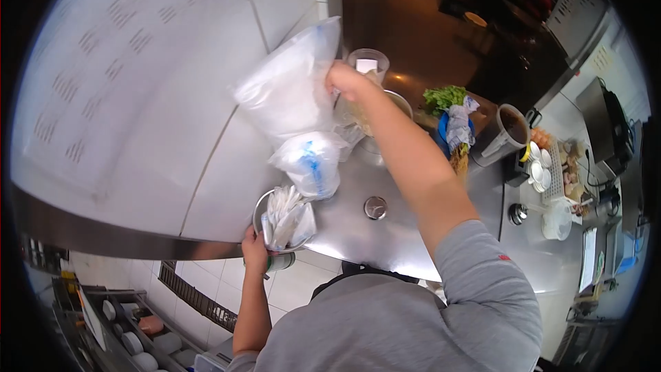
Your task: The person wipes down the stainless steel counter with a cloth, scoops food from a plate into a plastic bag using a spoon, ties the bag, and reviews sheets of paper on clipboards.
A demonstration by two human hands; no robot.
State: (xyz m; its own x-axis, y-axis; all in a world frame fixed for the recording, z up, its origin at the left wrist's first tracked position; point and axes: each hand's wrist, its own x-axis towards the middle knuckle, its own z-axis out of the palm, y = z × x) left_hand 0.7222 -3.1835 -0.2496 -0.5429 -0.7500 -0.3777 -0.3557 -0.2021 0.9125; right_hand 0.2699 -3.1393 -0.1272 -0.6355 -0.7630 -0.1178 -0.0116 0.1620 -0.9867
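Note:
My right hand (348, 81) reaches to the far part of the counter, its fingers closed at the right edge of a large clear plastic bag (289, 86) with whitish contents. Below that bag sits a smaller tied plastic bag (308, 162) with blue print. At the near left counter edge is a round metal bowl (259, 213) filled with white paper-wrapped packets (284, 217). My left hand (255, 251) is closed at the bowl's near left rim, fingers partly hidden. A green-banded container (281, 260) shows just below the bowl.
A clear plastic tub (368, 58) and a metal pot (399, 102) stand behind my right forearm. Farther right are lettuce (444, 98), a pitcher of brown liquid (509, 124) and a white basket (554, 172). A small round metal lid (375, 207) lies mid-counter. A tiled wall (138, 110) borders the left.

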